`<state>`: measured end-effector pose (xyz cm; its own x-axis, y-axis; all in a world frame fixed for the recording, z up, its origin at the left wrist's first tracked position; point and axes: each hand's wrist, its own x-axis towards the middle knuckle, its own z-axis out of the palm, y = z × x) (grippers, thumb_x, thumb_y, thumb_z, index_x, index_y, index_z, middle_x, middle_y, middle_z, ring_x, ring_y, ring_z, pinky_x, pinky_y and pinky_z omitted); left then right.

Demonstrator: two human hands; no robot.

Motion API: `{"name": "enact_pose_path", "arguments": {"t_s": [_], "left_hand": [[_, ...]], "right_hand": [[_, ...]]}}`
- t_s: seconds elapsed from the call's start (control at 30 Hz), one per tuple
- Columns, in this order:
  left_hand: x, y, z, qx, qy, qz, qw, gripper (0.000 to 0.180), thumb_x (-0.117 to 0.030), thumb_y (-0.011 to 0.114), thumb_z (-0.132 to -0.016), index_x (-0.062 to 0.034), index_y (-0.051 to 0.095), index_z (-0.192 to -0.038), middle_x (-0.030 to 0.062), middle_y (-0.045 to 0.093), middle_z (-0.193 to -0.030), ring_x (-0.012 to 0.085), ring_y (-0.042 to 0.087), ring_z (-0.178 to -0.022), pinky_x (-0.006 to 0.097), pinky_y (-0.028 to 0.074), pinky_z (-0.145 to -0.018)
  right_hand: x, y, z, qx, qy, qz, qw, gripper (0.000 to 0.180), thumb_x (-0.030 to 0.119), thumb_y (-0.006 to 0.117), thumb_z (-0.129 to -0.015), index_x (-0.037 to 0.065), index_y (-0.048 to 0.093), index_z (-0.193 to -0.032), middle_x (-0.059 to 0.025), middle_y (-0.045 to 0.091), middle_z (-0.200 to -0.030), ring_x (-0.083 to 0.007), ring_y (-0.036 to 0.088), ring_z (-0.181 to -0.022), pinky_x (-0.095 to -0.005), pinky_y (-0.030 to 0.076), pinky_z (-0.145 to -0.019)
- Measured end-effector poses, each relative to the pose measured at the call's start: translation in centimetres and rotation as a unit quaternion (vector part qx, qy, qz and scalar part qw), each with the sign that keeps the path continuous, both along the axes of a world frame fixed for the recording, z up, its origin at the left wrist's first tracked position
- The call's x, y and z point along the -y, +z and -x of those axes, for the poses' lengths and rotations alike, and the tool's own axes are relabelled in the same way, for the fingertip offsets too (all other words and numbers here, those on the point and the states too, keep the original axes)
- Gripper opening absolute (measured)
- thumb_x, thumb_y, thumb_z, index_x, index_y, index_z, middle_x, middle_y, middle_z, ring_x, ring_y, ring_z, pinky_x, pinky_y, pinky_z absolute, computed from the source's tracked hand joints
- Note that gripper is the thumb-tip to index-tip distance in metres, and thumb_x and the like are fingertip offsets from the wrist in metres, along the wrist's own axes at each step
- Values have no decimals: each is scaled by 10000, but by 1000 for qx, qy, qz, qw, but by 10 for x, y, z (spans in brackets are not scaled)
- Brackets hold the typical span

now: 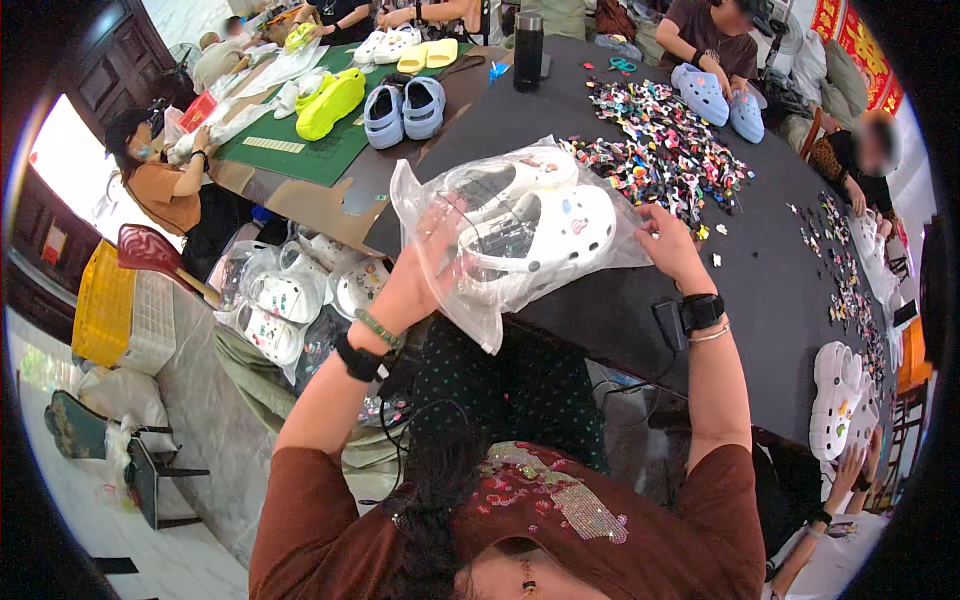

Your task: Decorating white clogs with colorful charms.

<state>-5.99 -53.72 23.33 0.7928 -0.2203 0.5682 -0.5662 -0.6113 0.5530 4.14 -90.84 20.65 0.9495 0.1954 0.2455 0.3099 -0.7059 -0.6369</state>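
A pair of white clogs (568, 232) with charms sits inside a clear plastic bag (487, 322), above the near edge of the dark table. My left hand (436, 255) is closed at the bag's open left end, by the heel straps, and shows partly through the plastic. I cannot tell how much of it is inside the bag. My right hand (668, 243) pinches the bag's right corner near the clogs' toes. A heap of small coloured shoe charms (665, 140) lies just beyond the bag.
Bagged white clogs (285, 300) are piled below the table's left side. Light-blue sandals (403, 112), lime-green shoes (330, 103) and a black bottle (528, 52) stand on the tables. Co-workers sit around, one handling blue clogs (702, 95). White clogs (836, 400) stand at right.
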Motion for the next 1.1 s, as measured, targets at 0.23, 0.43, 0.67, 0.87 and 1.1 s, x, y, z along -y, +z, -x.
{"name": "enact_pose_path", "arguments": {"t_s": [0.23, 0.43, 0.67, 0.87, 1.1], "left_hand": [[14, -21, -75, -47, -232, 9, 972, 595, -383, 545, -885, -36, 411, -1350, 215, 504, -1315, 405, 471, -1197, 500, 319, -1052], [63, -12, -106, -64, 118, -357, 924, 632, -516, 549, -816, -19, 534, -1206, 209, 577, -1203, 386, 567, -1070, 460, 444, -926], [55, -29, -91, 158, 28, -183, 970, 293, -170, 622, -717, -22, 574, -966, 198, 580, -985, 390, 558, -925, 455, 460, -837], [59, 11, -43, 136, -17, -224, 965, 326, -114, 636, -670, -33, 605, -985, 172, 586, -1036, 377, 535, -1023, 448, 455, -884], [30, 12, -19, 174, -13, -263, 949, 306, -93, 622, -693, -37, 619, -994, 147, 589, -1075, 369, 530, -1070, 440, 458, -908]], "right_hand": [[4, -10, -7, 46, 20, -1, 999, 310, 90, 616, -792, 8, 606, -1090, -149, 663, -823, -270, 656, -743, -364, 510, -682], [3, -16, 5, 40, 27, -11, 999, 276, 114, 595, -789, 26, 623, -1049, -162, 663, -816, -293, 657, -765, -368, 508, -692], [34, 10, 0, 10, 77, -2, 997, 340, 290, 491, -931, 2, 627, -1050, -112, 679, -887, -223, 627, -710, -314, 489, -639], [14, 38, 16, -242, 10, -272, 931, 412, 401, 559, -948, 10, 620, -1064, 65, 449, -620, -38, 344, -449, -218, 274, -408], [-3, 45, 41, -184, 33, -361, 914, 222, 247, 660, -902, 26, 641, -901, 82, 504, -696, -29, 418, -629, -218, 334, -536]]}}
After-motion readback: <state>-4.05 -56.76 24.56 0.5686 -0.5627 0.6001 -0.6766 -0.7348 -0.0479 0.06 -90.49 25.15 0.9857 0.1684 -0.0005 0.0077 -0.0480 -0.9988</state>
